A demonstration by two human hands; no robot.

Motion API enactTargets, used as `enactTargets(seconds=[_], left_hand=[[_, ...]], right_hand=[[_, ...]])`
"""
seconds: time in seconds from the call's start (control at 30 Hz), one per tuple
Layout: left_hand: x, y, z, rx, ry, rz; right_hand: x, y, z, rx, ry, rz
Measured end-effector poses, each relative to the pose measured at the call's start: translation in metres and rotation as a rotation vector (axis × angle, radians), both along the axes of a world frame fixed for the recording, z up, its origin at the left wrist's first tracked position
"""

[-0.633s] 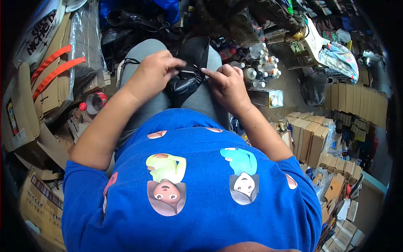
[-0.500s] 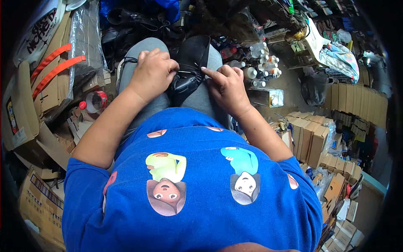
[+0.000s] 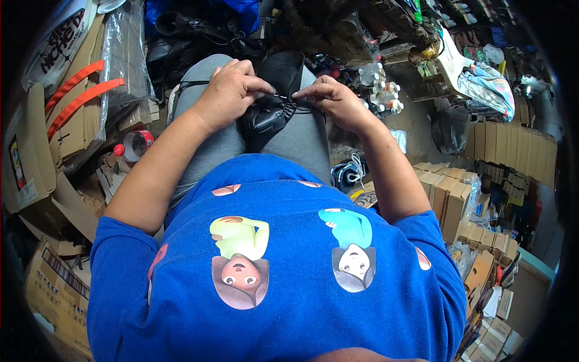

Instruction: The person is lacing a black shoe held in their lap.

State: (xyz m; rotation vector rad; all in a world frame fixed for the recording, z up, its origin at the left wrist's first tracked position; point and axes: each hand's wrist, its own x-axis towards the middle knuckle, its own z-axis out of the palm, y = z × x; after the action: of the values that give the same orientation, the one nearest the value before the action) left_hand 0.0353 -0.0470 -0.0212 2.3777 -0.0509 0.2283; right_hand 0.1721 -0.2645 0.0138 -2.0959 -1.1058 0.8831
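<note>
A black leather shoe [image 3: 268, 118] lies across my thighs, its rounded toe toward me and its wide open end away. A black lace [image 3: 196, 82] trails out to the left of my left hand [image 3: 232, 90]. That hand is closed in a pinch on the lace over the shoe's laced front. From the other side my right hand [image 3: 335, 102] pinches too, its fingertips close to the left ones. A thin pale glint shows on the dark strand between the fingertips. The fingers hide part of the lacing.
Black shoes [image 3: 187, 27] are heaped beyond my knees. Several small bottles [image 3: 386, 96] stand on the floor at right. Stacked cardboard boxes [image 3: 443, 193] sit beside my right arm, and a clear bottle with a red cap [image 3: 139, 143] lies at left. Dark shoes with pale laces [image 3: 348, 171] are near my right hip.
My left hand has moved right across the shoe's front. My right hand has turned, its forearm swinging outward, and its fingertips now meet near the left ones.
</note>
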Motion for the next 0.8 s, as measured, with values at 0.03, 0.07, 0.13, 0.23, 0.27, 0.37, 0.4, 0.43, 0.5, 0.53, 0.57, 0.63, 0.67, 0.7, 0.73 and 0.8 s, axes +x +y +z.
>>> enactTargets(seconds=[0.03,0.07,0.13,0.23,0.27,0.37,0.4,0.43,0.5,0.53,0.57,0.63,0.67,0.7,0.73,0.8], left_hand=[[0.000,0.001,-0.001,-0.002,0.000,-0.004],[0.001,0.001,-0.002,-0.004,0.001,-0.008],[0.002,0.001,-0.002,-0.004,0.004,-0.010],[0.002,0.000,-0.002,-0.006,-0.028,-0.008],[0.001,0.000,-0.003,-0.009,-0.062,-0.005],[0.002,0.000,-0.004,-0.009,-0.066,-0.007],[0.002,0.000,-0.004,-0.009,-0.066,-0.008],[0.002,-0.001,-0.003,-0.011,-0.064,-0.006],[0.003,-0.002,-0.003,-0.011,-0.060,-0.004],[0.002,-0.002,-0.002,-0.007,-0.047,-0.006],[0.003,-0.003,-0.002,-0.002,-0.034,-0.009],[0.004,-0.004,-0.003,-0.005,-0.021,-0.016],[0.005,-0.004,-0.004,-0.007,-0.009,-0.023],[0.007,-0.004,-0.005,-0.007,-0.007,-0.021],[0.010,-0.004,-0.006,-0.021,0.012,-0.039],[0.017,-0.002,-0.009,-0.036,0.031,-0.055]], right_hand=[[0.000,0.000,0.000,-0.009,0.014,-0.009],[0.000,0.000,0.000,-0.019,0.029,-0.018],[0.003,0.000,-0.002,-0.013,0.031,-0.015],[0.001,0.002,0.002,-0.025,0.057,-0.031],[0.000,0.002,0.004,-0.043,0.081,-0.052],[0.000,0.002,0.005,-0.035,0.085,-0.053],[0.000,0.002,0.004,-0.034,0.085,-0.054],[0.000,0.001,0.004,-0.028,0.088,-0.050],[0.002,0.000,0.002,-0.020,0.092,-0.047],[0.003,0.000,0.001,-0.016,0.104,-0.037],[0.004,-0.001,-0.001,-0.011,0.115,-0.027],[0.005,-0.002,-0.004,-0.009,0.145,-0.032],[0.005,-0.002,-0.005,-0.007,0.172,-0.037],[0.005,-0.002,-0.005,-0.007,0.174,-0.036],[0.006,-0.002,-0.006,0.002,0.213,-0.044],[0.008,-0.001,-0.008,0.011,0.251,-0.052]])
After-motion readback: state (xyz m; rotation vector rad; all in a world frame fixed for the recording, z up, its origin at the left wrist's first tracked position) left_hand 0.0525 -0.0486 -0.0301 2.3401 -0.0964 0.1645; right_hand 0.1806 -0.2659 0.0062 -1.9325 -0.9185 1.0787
